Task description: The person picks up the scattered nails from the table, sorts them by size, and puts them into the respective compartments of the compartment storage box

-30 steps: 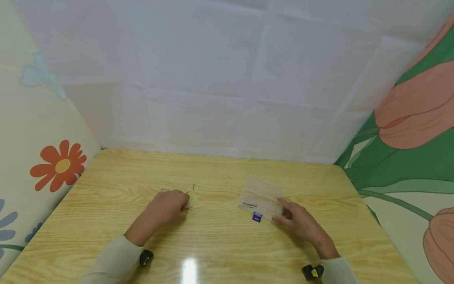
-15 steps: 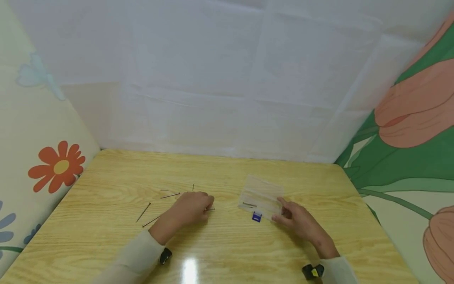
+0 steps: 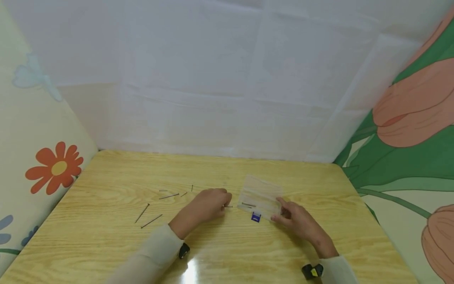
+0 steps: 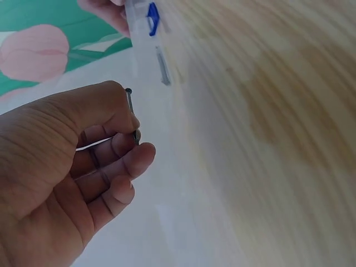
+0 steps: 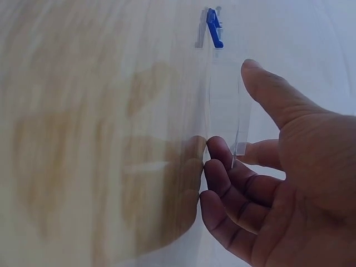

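My left hand (image 3: 209,203) pinches a nail (image 4: 130,103) between thumb and index finger, just left of a clear plastic box (image 3: 260,193). The nail's head points up past the fingertips in the left wrist view; the other fingers curl loosely beneath. The box has a blue latch (image 3: 255,217) at its near edge, and a few nails (image 3: 249,204) lie inside. At the box's right side, my right hand (image 3: 298,221) holds it, index finger at the side and thumb by the near corner. The right wrist view shows its other fingertips down at the table.
Several loose nails (image 3: 151,221) of different lengths lie scattered on the left part of the wooden table (image 3: 227,252). A white sheet (image 3: 213,79) hangs behind the table's back edge. Floral panels (image 3: 408,185) flank both sides.
My left hand has moved right with the nail, away from the loose nails and up to the box, uncovering several nails on the table. My right hand and the box have stayed in place.
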### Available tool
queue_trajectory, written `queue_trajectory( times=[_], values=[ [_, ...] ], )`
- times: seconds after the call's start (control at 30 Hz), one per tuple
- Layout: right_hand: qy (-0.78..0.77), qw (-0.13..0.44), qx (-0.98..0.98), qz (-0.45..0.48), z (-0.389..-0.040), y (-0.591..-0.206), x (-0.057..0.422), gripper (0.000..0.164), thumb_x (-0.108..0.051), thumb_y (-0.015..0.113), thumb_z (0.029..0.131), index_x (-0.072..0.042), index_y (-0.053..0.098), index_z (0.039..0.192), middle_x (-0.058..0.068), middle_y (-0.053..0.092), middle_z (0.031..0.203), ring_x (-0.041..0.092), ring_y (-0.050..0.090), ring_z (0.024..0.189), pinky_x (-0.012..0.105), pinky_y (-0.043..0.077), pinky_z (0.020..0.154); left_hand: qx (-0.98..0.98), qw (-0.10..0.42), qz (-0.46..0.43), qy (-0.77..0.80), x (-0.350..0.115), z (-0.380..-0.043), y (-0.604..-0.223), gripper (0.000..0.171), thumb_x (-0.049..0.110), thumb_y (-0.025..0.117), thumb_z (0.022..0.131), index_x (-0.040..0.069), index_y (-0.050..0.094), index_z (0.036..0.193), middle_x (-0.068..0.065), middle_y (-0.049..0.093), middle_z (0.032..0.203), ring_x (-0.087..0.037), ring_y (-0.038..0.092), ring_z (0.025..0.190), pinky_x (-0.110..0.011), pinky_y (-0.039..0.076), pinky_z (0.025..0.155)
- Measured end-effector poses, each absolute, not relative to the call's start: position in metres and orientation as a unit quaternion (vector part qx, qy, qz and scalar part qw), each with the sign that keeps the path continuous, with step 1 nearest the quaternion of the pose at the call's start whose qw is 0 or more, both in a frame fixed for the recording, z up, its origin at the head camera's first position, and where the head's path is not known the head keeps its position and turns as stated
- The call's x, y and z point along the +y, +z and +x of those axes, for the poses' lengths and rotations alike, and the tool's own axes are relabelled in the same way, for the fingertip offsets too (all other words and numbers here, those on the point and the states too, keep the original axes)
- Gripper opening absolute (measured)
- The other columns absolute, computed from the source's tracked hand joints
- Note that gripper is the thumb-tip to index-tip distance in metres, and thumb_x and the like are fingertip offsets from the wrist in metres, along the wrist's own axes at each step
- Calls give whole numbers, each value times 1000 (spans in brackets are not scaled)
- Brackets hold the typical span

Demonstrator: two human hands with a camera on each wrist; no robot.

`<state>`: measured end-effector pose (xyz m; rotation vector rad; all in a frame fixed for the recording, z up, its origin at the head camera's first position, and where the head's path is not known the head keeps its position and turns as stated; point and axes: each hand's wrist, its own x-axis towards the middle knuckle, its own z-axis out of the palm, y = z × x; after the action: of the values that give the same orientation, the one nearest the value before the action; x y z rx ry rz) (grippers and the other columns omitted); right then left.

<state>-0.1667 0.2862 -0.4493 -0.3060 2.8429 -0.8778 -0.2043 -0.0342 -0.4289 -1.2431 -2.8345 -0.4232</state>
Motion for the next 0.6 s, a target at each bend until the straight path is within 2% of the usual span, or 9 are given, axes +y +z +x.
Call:
queue_trajectory(
  times=[0.13, 0.37, 0.6],
  values=[
    [-291, 75, 949, -100, -168, -449, 285, 76, -31, 75, 95, 7, 42, 152, -3, 57, 89, 13, 52, 79, 33, 46, 73, -903, 27, -412, -123, -22, -206, -429, 18, -2, 70, 83, 14, 60, 83, 2, 55, 79, -10, 46, 66, -27, 43, 56],
    [-287, 77, 950, -96, -167, -448, 284, 75, -29, 75, 95, 6, 42, 152, -3, 58, 89, 13, 52, 78, 33, 46, 74, -909, 37, -409, -68, -2, -208, -429, 20, 4, 70, 90, 17, 58, 81, 7, 49, 74, -8, 42, 62, -24, 37, 52],
    [-300, 80, 945, -100, -166, -447, 285, 74, -28, 76, 95, 8, 42, 151, -4, 58, 85, 13, 52, 75, 31, 46, 70, -908, 39, -412, -65, 13, -211, -429, 17, 6, 69, 93, 17, 61, 83, 5, 54, 76, -9, 44, 62, -24, 37, 52]
  ],
)
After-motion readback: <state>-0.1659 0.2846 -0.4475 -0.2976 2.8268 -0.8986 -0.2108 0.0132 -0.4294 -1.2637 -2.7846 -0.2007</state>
